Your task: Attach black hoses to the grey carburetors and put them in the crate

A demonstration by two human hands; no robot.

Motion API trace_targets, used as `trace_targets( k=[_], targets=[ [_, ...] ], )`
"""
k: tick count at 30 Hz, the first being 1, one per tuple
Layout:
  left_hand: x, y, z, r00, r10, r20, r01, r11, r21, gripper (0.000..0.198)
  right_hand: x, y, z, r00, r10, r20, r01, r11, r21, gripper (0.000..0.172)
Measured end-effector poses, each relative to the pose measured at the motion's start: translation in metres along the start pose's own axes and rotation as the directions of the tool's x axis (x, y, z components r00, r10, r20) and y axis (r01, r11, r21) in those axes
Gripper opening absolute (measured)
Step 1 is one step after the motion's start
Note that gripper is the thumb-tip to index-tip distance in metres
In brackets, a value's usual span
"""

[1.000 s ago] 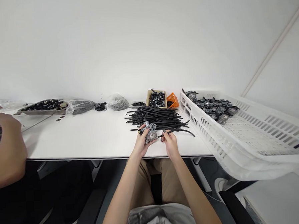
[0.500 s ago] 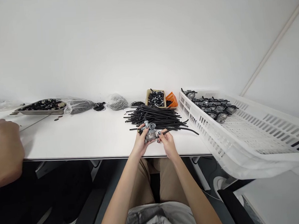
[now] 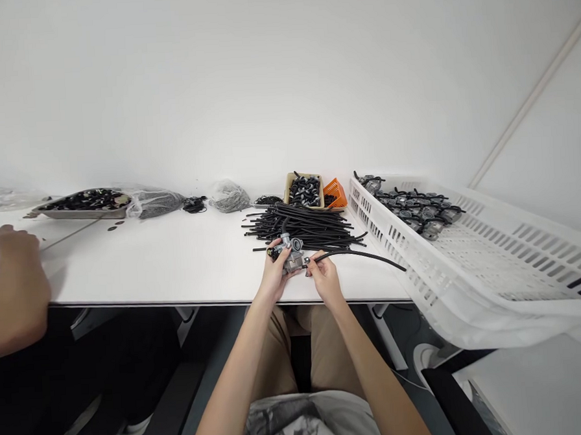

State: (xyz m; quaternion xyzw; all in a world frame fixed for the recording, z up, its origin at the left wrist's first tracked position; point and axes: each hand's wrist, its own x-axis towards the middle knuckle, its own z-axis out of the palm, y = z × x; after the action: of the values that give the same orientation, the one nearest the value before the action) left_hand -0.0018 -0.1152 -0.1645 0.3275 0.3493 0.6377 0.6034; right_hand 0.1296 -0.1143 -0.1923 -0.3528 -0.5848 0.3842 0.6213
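My left hand (image 3: 273, 273) is closed around a small grey metal carburetor (image 3: 293, 259) with a short black tube on its top, held just above the table's front part. My right hand (image 3: 324, 277) pinches a thin black rubber hose (image 3: 365, 254) near its end, right at the carburetor's lower right side. Fingers hide whether the hose end sits on a fitting. The hose's free end curves right to the white crate. Behind both hands lies a pile of black hoses (image 3: 305, 226).
A white plastic crate (image 3: 449, 280) holding several carburetors (image 3: 417, 211) stands at the right. At the back are a tan bin (image 3: 289, 185) of black parts, an orange basket (image 3: 336, 190), plastic bags (image 3: 228, 196) and a metal tray (image 3: 76, 214). A co-worker's hand (image 3: 13, 258) works at the left.
The hose's free end has swung outward to the right, and its held end appears close against the carburetor. Both my hands stay nearly in place.
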Motion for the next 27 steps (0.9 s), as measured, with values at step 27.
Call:
trace_targets(
  k=[27],
  targets=[
    [-0.0007, 0.0004, 0.0030, 0.994, 0.093, -0.063, -0.094, 0.996, -0.005, 0.067, 0.0035, 0.0004, -0.0002, 0.993, 0.021, 0.115, -0.017, 0.999, -0.039, 0.031]
  ],
)
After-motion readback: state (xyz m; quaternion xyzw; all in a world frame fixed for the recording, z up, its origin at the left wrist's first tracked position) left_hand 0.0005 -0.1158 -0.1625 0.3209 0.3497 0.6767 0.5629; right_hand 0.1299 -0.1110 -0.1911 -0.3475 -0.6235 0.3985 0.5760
